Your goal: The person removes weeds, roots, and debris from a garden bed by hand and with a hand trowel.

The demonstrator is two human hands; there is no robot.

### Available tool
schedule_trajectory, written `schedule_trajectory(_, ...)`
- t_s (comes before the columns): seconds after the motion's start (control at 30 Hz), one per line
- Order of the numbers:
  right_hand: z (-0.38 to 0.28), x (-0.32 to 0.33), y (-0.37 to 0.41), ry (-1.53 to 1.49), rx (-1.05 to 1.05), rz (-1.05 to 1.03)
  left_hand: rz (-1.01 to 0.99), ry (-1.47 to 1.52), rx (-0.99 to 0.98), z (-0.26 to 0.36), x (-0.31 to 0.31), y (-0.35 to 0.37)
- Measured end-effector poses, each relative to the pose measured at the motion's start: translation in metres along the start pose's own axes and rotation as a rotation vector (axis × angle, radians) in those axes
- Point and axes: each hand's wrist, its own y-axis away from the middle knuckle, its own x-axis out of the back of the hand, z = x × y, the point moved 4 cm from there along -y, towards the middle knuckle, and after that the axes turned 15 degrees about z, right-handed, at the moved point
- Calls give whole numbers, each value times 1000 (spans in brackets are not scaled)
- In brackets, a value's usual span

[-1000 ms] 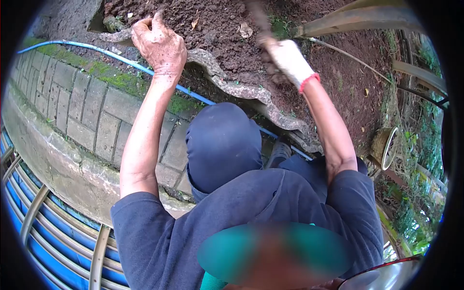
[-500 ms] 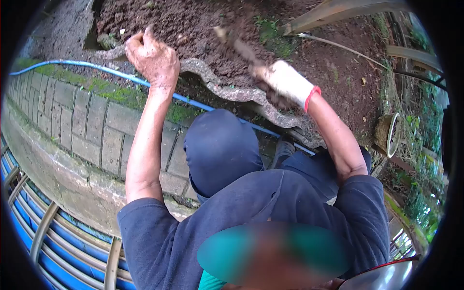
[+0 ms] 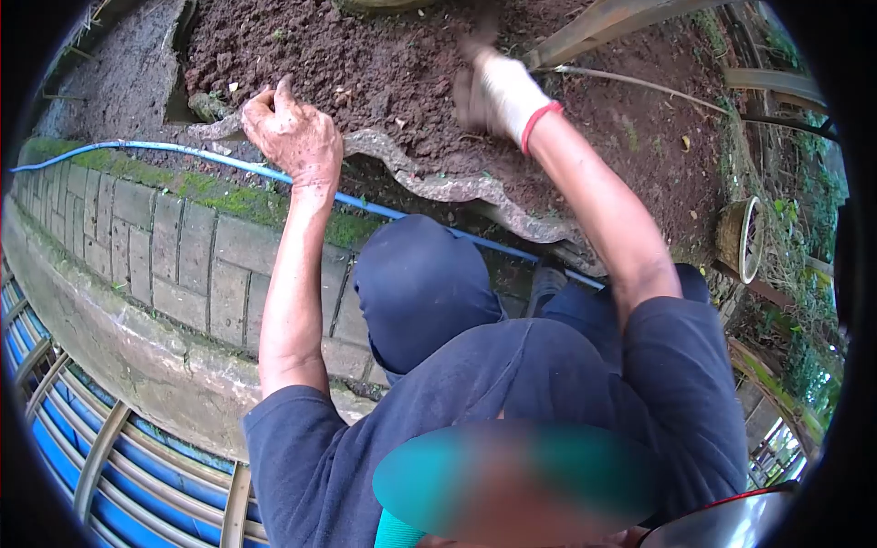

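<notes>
Hand tool was at upper center of the frame, over the dark soil bed; motion blur hid its shape, and I couldn't tell whether it touched the soil. Right hand, in a white glove with a red cuff, was clamped on the tool, fingers smeared by blur. Left hand was bare and soil-flecked, at upper left, fingers curled by the bed's near edge; couldn't tell if the tips met or held anything. Hands were well apart.

Wavy edging bounded the bed, running from beside the left hand down to the right. Blue hose lay along its near side, over a mossy strip at left. Pavers came next, then a concrete curb, with blue panels behind slats at lower left. Dark-clad knee was at center. Wooden beam slanted at upper right; round pot lay tilted at right.
</notes>
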Motion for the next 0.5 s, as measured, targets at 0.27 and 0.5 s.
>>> schedule_trajectory(0.27, -14, 25, 54, 462, 106, 75, 2, -43, -52, 0, 0, 1)
schedule_trajectory(0.5, -4, 50, 19, 550, 171, 9, 16, 68, 51, -4, 1, 3)
